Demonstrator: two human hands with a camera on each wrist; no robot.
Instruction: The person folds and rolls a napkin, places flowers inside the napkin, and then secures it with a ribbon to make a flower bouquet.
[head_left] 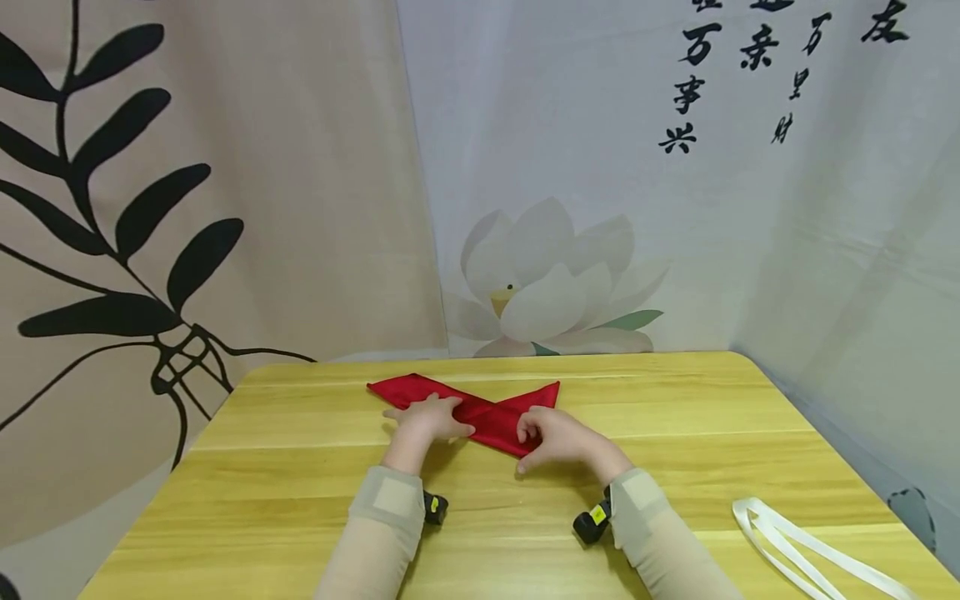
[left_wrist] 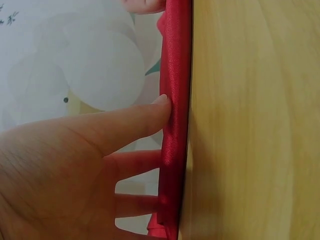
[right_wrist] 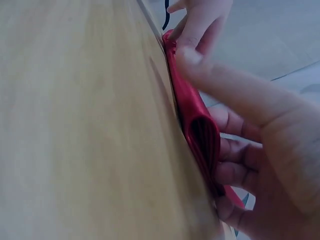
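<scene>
A folded red satin cloth (head_left: 491, 417) lies toward the far side of the wooden table, its two pointed ends crossing. My left hand (head_left: 431, 417) rests on its left part, with the fingers spread. In the left wrist view, the thumb touches the near edge of the cloth (left_wrist: 175, 135) and the fingers reach behind it. At the right end is my right hand (head_left: 558, 440), its fingers bent. The right wrist view has those fingers against the far side of the folded end (right_wrist: 202, 137). The thumb is blurred, stretched along the near side, apart from the fingers.
A white ribbon (head_left: 832, 555) lies looped at the table's right front. Behind the wooden table (head_left: 285, 500) hang curtains (head_left: 330, 167) printed with leaves, a flower and black writing. A small black camera (head_left: 435, 507) sits at the left wrist, another camera (head_left: 592, 523) at the right.
</scene>
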